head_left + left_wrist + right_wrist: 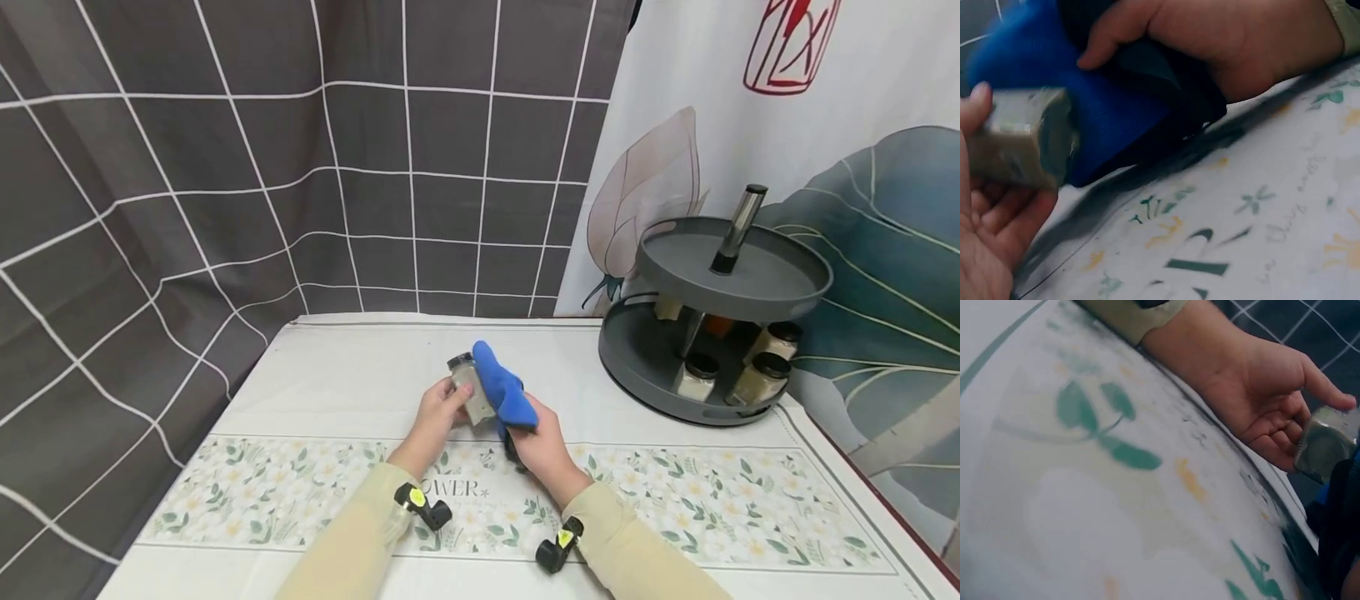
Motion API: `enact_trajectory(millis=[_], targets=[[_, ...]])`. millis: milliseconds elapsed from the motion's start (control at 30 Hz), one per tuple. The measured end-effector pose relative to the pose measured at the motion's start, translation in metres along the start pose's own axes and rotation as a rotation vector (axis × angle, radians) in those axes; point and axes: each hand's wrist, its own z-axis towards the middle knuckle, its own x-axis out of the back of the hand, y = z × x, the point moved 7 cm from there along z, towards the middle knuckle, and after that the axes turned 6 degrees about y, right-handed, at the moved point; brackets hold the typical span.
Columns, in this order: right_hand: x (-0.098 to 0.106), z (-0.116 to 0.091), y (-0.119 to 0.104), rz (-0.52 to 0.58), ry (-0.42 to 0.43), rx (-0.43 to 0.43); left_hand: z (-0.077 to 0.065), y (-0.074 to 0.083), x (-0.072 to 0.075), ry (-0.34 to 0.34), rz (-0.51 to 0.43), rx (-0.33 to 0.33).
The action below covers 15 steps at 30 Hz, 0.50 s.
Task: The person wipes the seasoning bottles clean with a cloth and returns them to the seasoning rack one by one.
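My left hand [437,410] grips a small glass spice jar [472,398] with a black lid, held tilted above the table. Pale contents show through its glass. A blue cloth [495,379] with a dark underside is held in my right hand [542,440], against the jar's right side in the head view. In the left wrist view, the jar [1013,140] lies between thumb and fingers with its base toward the cloth [1116,112]. At the right edge of the right wrist view, the jar's base [1327,449] shows beside the dark cloth.
On the right stands a grey two-tier turntable [813,287] with a metal post [741,225]. Its lower tier carries several jars, among them a white-filled jar [697,377] and a tan-filled jar [759,382]. A floral printed band [300,492] crosses the white tabletop. Behind hangs a dark grid curtain [375,192].
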Motion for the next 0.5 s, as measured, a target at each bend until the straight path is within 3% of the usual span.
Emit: enact_trajectory(millis=[100,233,333,433,500], targets=[[0.000,-0.001,-0.008,0.005,-0.009,0.090,0.000,0.002,-0.001,-0.010,-0.024,-0.022],[0.004,0.002,-0.004,-0.016,0.055,0.020,0.000,0.005,-0.007,-0.096,-0.017,-0.052],[0.006,0.002,-0.003,-0.012,0.074,-0.011,0.001,0.003,-0.002,-0.048,0.006,-0.051],[0.004,0.000,-0.007,-0.012,0.049,0.044,0.001,0.003,0.004,0.022,0.012,-0.052],[0.004,-0.001,-0.008,-0.029,0.044,0.057,0.000,0.004,0.001,-0.006,0.012,-0.069]])
